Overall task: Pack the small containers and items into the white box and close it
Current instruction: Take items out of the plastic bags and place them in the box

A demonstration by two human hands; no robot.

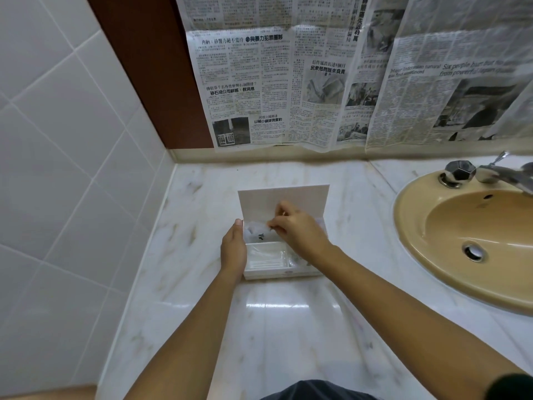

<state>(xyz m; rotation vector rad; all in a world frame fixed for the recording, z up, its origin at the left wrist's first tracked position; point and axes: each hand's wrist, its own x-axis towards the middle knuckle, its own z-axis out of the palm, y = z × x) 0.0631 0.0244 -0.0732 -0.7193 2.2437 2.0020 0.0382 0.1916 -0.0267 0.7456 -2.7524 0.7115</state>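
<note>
The white box [281, 275] stands on the marble counter with its lid [259, 202] raised upright at the back. Inside, a small white tray [266, 259] lies at the front and a clear plastic packet [256, 229] with a dark mark lies behind it. My left hand [233, 249] rests flat against the box's left side, fingers straight. My right hand [297, 228] reaches over the box and pinches the packet's right edge. Its palm hides the right part of the box's inside.
A beige sink [461, 241] with a chrome tap [501, 173] and a faceted knob [458, 170] is set into the marble counter [288, 327] at the right. Newspaper sheets [317, 82] cover the back wall. White tiles [57, 168] line the left wall.
</note>
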